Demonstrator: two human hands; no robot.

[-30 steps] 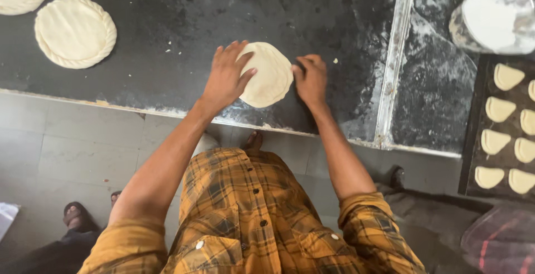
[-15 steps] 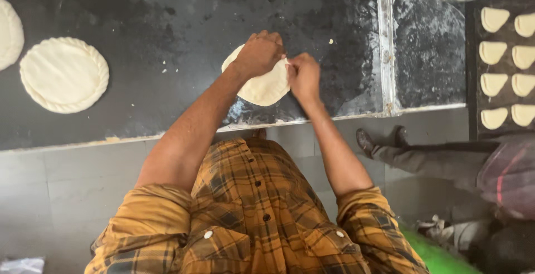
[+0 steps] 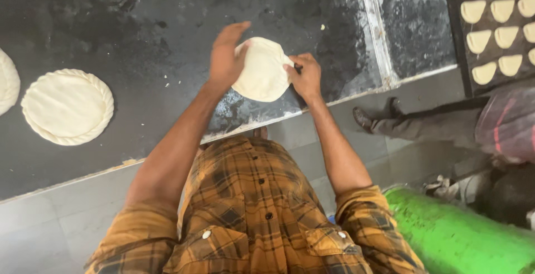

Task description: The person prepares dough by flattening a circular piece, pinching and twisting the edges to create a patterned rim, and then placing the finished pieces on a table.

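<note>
The dough round (image 3: pixel 262 69) sits up off the dark floured table (image 3: pixel 156 17), just above centre of the view, held between both hands; the left hand (image 3: pixel 227 56) lies flat against its 9 o'clock edge, fingers (image 3: pixel 234 31) stretched nearly straight and pointing toward 12, thumb tucked at the rim; the right hand (image 3: pixel 305 76) pinches the 3 o'clock edge, fingers curled tight on the rim of the dough; so the left is spread and pressing, the right is closed on the edge.

Over at 9 o'clock of the view, a finished pastry disc (image 3: pixel 67 107) with a twisted, rope-like rim lies flat on the table, well apart from the hands; another pale disc (image 3: pixel 5 81) is cut off by the left border just beside it.

At 2 o'clock, a dark tray (image 3: pixel 454 34) holds rows of small half-moon pastries (image 3: pixel 484 73), pale cream, set out neatly, none touching the next; a pale metal strip (image 3: pixel 379 34) runs between the table and that tray's side.

No labels or printed packages show; at 4 o'clock a bright green cylinder (image 3: pixel 457 235) lies on the floor, and above it, a pink-striped translucent bag (image 3: pixel 510 126); beside that, another person's trouser leg and dark shoe (image 3: pixel 362 119) stretch in from the right.

The plaid shirt (image 3: pixel 251 212), orange and brown, fills 6 o'clock.
</note>
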